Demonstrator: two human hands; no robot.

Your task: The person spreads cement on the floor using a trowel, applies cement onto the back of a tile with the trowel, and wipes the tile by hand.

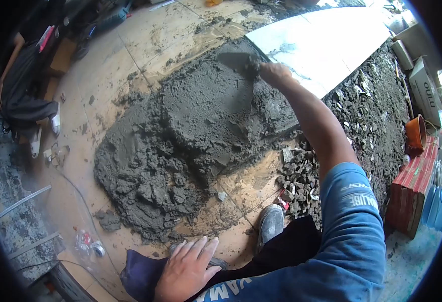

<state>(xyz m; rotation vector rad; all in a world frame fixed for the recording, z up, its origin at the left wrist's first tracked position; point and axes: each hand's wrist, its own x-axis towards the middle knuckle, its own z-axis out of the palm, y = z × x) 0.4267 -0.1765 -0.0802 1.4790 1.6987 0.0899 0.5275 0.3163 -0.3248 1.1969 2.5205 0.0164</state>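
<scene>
My right hand (276,74) is closed round the handle of a trowel (233,61). Its blade lies at the far edge of a spread bed of wet grey mortar (206,105), close to the corner of a laid white tile (301,48). A lumpier heap of mortar (155,186) joins the bed on the near left. My left hand (188,269) rests on my bent knee, fingers stretched out, holding nothing.
Broken rubble (367,116) runs along the right side. Red-sided boxes (407,186), an orange container (415,132) and a white carton (427,93) stand beyond it. Another person (24,90) is at the left. A cable (82,196) crosses the old beige floor tiles.
</scene>
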